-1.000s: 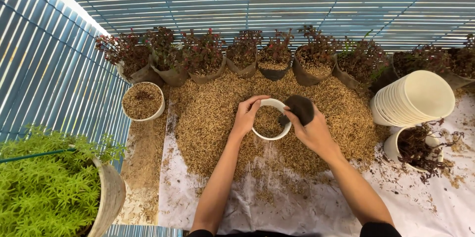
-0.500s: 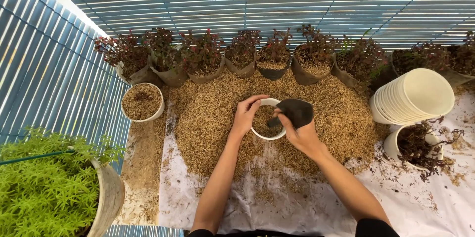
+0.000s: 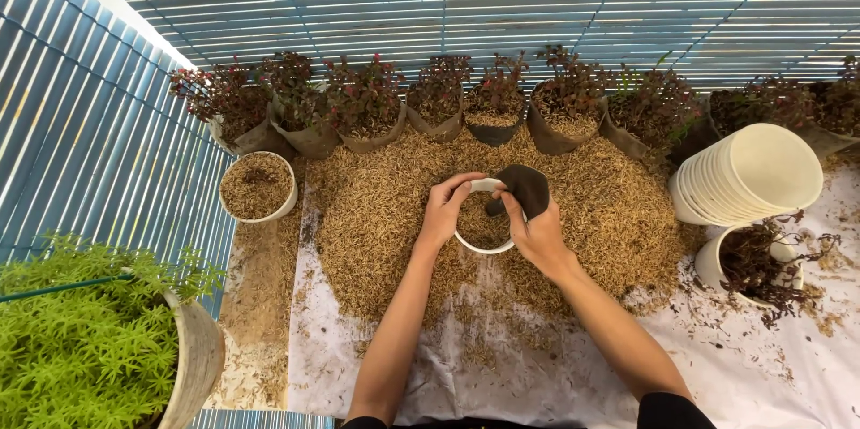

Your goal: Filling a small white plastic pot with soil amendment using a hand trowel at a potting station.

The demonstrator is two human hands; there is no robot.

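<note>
Left hand (image 3: pixel 445 210) gripping rim of white pot (image 3: pixel 482 230), half filled with husk, sitting on husk pile (image 3: pixel 376 214) at centre of white sheet (image 3: pixel 761 375). Right hand (image 3: pixel 537 236) closed on dark scoop (image 3: pixel 524 189), tilted over pot's right rim. Stacked white pots (image 3: pixel 748 176) well right; filled pot (image 3: pixel 257 187) left.

Both bare forearms reach away from the near edge and converge at the middle. The left hand (image 3: pixel 443 211) curls in a loose grip; the right hand (image 3: pixel 536 234) is closed, fingers pinched together.
</note>
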